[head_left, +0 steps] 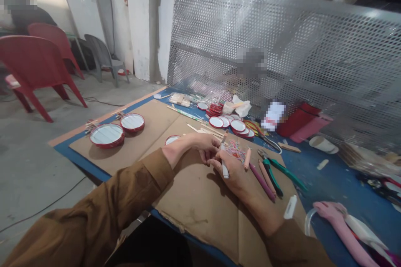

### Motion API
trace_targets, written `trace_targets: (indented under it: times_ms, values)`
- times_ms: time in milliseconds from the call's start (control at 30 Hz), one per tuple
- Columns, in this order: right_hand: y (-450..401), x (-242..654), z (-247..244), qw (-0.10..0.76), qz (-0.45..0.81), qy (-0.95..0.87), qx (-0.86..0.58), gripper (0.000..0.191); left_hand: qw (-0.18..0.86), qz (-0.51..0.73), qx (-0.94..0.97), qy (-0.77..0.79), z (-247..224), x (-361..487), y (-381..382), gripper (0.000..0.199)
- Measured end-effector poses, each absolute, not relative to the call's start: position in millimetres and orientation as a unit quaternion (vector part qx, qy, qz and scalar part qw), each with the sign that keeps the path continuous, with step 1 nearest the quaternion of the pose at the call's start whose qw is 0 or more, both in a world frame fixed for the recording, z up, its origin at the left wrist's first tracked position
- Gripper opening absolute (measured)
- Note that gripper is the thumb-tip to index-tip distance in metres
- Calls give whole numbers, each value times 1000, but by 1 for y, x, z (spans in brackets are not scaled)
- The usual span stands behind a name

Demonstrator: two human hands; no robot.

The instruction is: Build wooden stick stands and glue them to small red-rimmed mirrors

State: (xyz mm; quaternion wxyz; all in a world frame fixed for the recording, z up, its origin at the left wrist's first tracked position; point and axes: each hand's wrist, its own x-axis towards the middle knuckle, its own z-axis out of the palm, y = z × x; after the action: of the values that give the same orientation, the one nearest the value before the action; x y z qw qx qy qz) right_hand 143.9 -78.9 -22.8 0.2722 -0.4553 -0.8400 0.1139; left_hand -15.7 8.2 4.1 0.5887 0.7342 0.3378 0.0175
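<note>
My right hand (230,167) is closed around a small white tube (224,162) with a brownish tip, held upright over the cardboard (200,208). Close beside it, my left hand (205,145) has its fingers bent together; what they pinch, if anything, is too small to make out. Just beyond the hands lie thin wooden sticks (205,130) and a heap of colourful small strands (234,150). A white disc with a red rim (171,139) is partly hidden behind my left forearm.
Two red-rimmed round pieces (107,134) lie at the left. Green-handled pliers (286,173), a purple tool (262,181) and a white tube (290,207) lie right. More discs (238,125), scissors (266,138) and a phone (273,116) are near the perforated metal panel (219,29).
</note>
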Motion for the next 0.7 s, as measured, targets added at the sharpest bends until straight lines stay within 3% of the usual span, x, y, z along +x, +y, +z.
trace_targets:
  times_ms: [433, 700]
  values:
    - [-75, 146, -27, 284, 126, -827, -468, 24, 593, 22, 735, 329, 0, -16, 12, 28]
    - [-76, 144, -27, 304, 125, -820, -468, 24, 609, 16, 723, 326, -3, -17, 13, 19]
